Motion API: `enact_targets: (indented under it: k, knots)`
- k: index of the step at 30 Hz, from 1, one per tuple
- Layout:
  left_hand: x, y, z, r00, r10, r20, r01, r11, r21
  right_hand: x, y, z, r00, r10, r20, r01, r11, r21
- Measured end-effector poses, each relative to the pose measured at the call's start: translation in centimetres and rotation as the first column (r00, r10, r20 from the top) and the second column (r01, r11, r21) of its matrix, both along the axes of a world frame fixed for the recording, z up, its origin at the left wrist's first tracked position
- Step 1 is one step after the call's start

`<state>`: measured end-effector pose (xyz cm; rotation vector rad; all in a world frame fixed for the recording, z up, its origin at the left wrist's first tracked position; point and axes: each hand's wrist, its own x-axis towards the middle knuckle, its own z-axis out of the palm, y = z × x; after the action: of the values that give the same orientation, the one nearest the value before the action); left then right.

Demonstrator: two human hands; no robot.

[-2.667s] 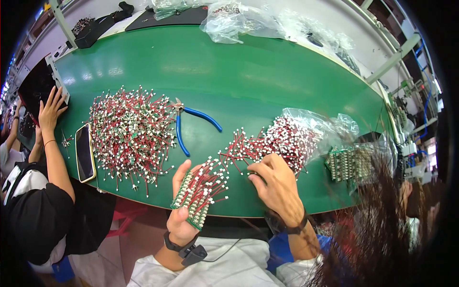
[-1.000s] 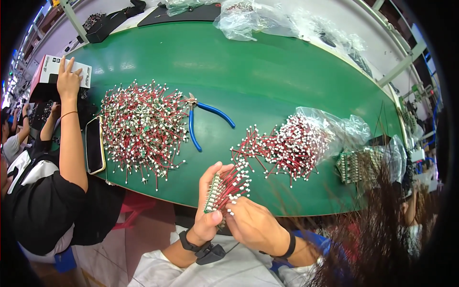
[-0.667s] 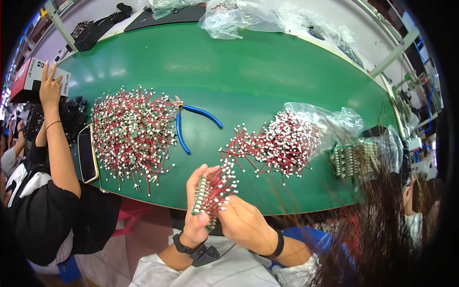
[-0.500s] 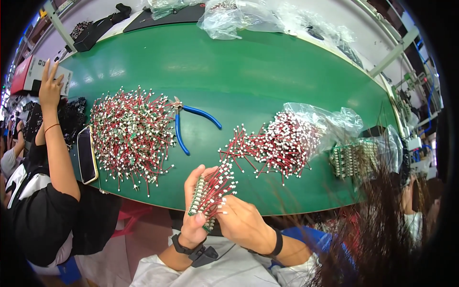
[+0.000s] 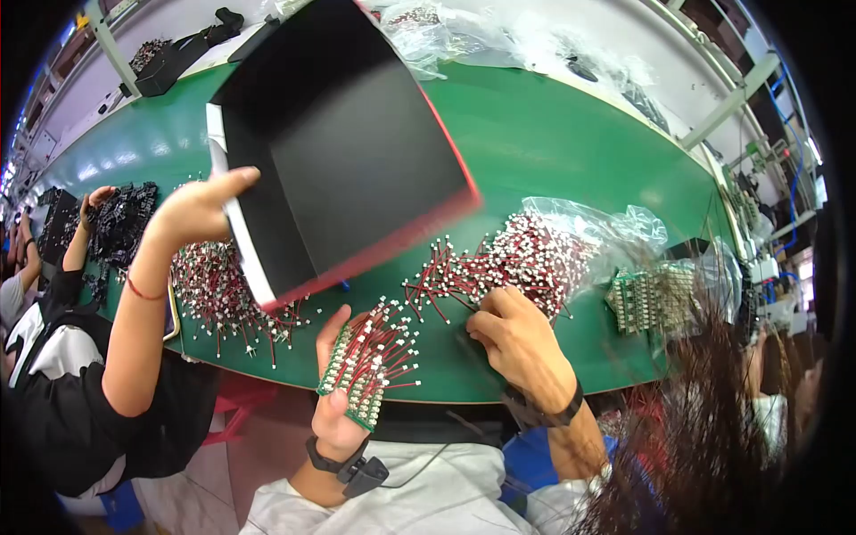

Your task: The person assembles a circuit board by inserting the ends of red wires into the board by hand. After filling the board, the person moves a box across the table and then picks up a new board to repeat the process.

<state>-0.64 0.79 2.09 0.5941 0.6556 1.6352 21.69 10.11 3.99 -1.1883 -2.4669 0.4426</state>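
My left hand (image 5: 334, 426) grips a green circuit board panel (image 5: 364, 406) at the table's near edge, thumb across its face. Rows of small white connectors line the panel, and red wires with white plugs (image 5: 379, 343) stick out from it. To the right, my right hand (image 5: 522, 343) is at the near side of a heap of red wires with white plugs (image 5: 526, 254). Its fingers are curled together, and whatever they hold is hidden. A clear plastic bag (image 5: 615, 227) lies against that heap.
A co-worker's hand (image 5: 209, 209) holds an open box, black inside with red edges (image 5: 374, 152), over the left of the green table (image 5: 535, 116). It partly covers another pile of wired parts (image 5: 209, 285). Stacked circuit panels (image 5: 655, 299) sit at the right.
The co-worker has brought the box over the table from the far left, covering the pliers. My right hand has left the panel for the wire heap; the panel has tilted and moved slightly left.
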Motion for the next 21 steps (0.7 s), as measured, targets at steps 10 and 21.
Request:
enact_targets:
  k: [10,21]
  knots:
    - [0.6,-1.4,-0.8,1.000,-0.004,0.003,0.004,1.000,-0.017,-1.3,-0.5,2.2,0.840,-0.029,-0.542,0.058,0.998,0.036]
    - [1.6,-1.4,1.1,0.982,-0.186,0.016,0.187,0.978,-0.095,-1.0,-2.1,3.1,0.881,-0.029,-0.472,0.201,0.926,0.319]
